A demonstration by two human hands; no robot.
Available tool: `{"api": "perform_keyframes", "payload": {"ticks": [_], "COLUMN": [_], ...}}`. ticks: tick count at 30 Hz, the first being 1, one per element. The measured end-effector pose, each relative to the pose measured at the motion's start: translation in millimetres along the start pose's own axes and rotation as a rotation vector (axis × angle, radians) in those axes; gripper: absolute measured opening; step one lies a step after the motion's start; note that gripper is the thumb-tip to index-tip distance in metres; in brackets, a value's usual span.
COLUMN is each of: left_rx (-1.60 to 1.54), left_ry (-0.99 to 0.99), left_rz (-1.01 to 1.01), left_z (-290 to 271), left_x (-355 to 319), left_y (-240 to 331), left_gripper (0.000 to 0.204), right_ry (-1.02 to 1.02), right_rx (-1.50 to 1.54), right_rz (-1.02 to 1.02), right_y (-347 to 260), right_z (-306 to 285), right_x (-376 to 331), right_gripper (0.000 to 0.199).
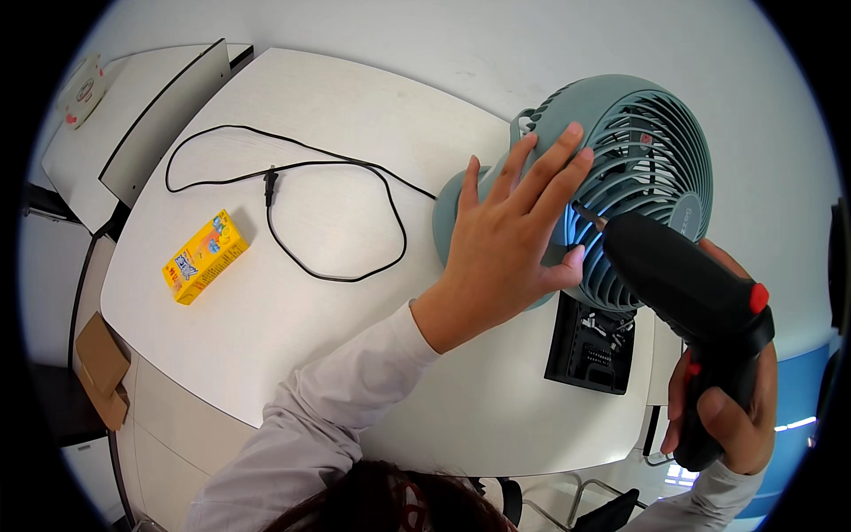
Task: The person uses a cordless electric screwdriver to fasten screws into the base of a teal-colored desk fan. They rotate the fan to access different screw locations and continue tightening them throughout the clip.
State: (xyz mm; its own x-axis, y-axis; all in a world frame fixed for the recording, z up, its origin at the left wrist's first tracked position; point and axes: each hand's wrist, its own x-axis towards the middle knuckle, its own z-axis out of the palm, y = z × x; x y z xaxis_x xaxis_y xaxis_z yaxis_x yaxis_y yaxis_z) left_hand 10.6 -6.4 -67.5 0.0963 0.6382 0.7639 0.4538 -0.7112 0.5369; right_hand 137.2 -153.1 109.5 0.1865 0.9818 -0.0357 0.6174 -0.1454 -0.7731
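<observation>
A grey-green desk fan [596, 99] with a round slatted grille stands at the right of the white table. My left hand [501, 235] lies spread across the fan's housing and grille edge, fingers stretched out. In my right hand [745, 426] is a black cordless screwdriver [678, 266] with red buttons, its handle wrapped by my fingers. The bit [589, 215] points at the edge of the grille, close to my left thumb, and a bluish light falls there. Whether the tip touches a screw I cannot tell.
A black tray [562, 359] of bits sits below the fan. The fan's black cord [310, 163] loops over the table [355, 97], its plug [271, 184] lying near a yellow drink carton [206, 257]. Left are another desk [142, 80] and a cardboard box [102, 368] on the floor.
</observation>
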Motion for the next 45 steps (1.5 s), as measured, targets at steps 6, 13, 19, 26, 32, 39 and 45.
{"api": "perform_keyframes", "payload": {"ticks": [6, 13, 19, 26, 32, 39, 45], "left_rx": [-0.004, -0.029, -0.018, -0.033, -0.032, -0.04, -0.035], "left_ry": [0.002, 0.012, 0.012, 0.025, 0.028, 0.032, 0.038], "left_rz": [0.006, -0.022, -0.024, -0.018, -0.024, -0.024, -0.024], "left_z": [0.3, -0.8, -1.1, 0.8, 0.9, 1.9, 1.5], "left_x": [0.1, 0.1, -0.3, 0.2, 0.0, -0.2, -0.3], "left_y": [0.4, 2.8, 1.5, 2.3, 2.7, 2.7, 2.0], "left_gripper": [0.085, 0.087, 0.086, 0.086, 0.085, 0.084, 0.084], "right_ry": [0.043, 0.035, 0.008, -0.012, -0.001, -0.02, -0.047], "right_rx": [0.01, 0.01, 0.013, 0.01, 0.014, -0.022, -0.006], "right_rz": [-0.001, 0.017, -0.014, -0.009, 0.014, 0.009, -0.009], "right_y": [-4.0, -8.3, -6.1, -8.0, -9.6, -8.8, -8.8], "right_z": [6.4, 6.6, 7.3, 5.1, 5.7, 2.3, 2.1], "right_x": [-1.1, 2.2, 6.9, 6.5, 3.4, 4.6, 8.1], "right_gripper": [0.095, 0.096, 0.095, 0.095, 0.094, 0.094, 0.095]}}
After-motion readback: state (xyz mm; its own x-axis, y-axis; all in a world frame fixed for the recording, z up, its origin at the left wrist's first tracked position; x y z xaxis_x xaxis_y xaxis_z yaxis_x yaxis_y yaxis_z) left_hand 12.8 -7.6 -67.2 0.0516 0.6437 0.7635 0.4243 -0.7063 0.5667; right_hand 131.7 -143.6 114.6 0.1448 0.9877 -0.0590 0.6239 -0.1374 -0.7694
